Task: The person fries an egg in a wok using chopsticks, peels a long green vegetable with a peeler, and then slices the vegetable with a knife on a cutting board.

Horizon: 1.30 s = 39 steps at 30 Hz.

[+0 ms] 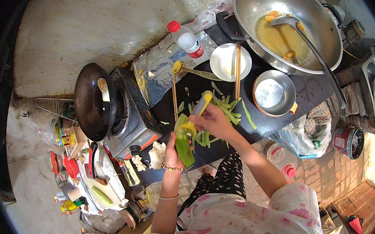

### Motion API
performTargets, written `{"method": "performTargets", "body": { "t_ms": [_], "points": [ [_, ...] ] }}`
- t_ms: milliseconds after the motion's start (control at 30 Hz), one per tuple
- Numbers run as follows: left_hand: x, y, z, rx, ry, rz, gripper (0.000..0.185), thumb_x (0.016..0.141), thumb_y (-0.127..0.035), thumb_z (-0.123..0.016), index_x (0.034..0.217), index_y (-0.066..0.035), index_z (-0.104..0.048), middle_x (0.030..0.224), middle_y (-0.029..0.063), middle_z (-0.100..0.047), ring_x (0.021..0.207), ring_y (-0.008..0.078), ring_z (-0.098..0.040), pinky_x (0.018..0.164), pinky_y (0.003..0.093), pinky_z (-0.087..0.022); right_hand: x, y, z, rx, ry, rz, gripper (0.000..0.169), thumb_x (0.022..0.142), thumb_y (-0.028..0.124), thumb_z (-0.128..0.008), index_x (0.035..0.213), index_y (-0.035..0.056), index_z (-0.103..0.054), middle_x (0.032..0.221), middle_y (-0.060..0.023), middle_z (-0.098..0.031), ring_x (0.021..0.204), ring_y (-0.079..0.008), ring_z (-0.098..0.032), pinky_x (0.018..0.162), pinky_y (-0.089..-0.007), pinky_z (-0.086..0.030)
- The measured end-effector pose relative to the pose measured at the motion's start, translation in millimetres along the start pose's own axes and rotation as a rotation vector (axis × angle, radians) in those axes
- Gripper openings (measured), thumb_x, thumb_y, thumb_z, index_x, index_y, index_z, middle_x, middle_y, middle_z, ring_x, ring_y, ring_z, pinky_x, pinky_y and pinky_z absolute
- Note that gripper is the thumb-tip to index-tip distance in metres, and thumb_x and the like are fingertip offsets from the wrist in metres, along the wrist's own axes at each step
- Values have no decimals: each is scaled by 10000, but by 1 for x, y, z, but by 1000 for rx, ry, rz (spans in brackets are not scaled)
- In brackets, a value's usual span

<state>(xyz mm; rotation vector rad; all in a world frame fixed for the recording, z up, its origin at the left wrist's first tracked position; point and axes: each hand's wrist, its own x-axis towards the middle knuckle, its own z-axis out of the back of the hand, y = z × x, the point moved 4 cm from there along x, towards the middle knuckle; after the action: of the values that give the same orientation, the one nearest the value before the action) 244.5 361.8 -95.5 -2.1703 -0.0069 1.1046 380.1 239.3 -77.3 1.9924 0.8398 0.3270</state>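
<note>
My left hand holds a long green vegetable, partly peeled, tilted over the dark table. In my right hand is a yellow and grey peeler, its yellow head against the vegetable's upper part. Green peel strips lie scattered on the table below and beyond both hands. Wooden chopsticks rest across the rim of a white bowl beyond the right hand. A spoon with yellow paste in it lies left of that bowl.
A large steel wok with yellow liquid and a ladle stands at the far right. Nearer is a steel pot. To the left, a dark wok leans on a gas stove. A red-capped plastic bottle stands on foil.
</note>
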Motion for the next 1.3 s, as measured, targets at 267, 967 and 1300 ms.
{"method": "performTargets", "body": {
  "t_ms": [267,967,1300],
  "points": [
    [-4,-3,-10,197,-21,-176,329,940,-334,-391,1139,-93,-495,905,58,-580,684,174,-567,541,319,-478,26,6,7,-233,-109,7,205,818,158,-656,842,30,-498,641,-3,-543,533,-62,-511,462,-210,-410],
    [-4,-5,-16,-159,8,94,475,931,-427,-370,1129,-21,-516,959,85,-584,757,180,-548,608,308,-460,22,13,42,-580,-361,190,281,777,165,-684,857,-28,-497,608,-119,-562,527,-167,-552,495,-301,-428],
    [10,2,-9,-365,171,194,433,875,-378,-529,1073,8,-519,921,96,-558,729,178,-519,613,293,-441,21,1,13,-247,-96,107,196,821,133,-647,902,10,-516,675,-21,-559,570,-76,-514,503,-227,-424]
  ]
}}
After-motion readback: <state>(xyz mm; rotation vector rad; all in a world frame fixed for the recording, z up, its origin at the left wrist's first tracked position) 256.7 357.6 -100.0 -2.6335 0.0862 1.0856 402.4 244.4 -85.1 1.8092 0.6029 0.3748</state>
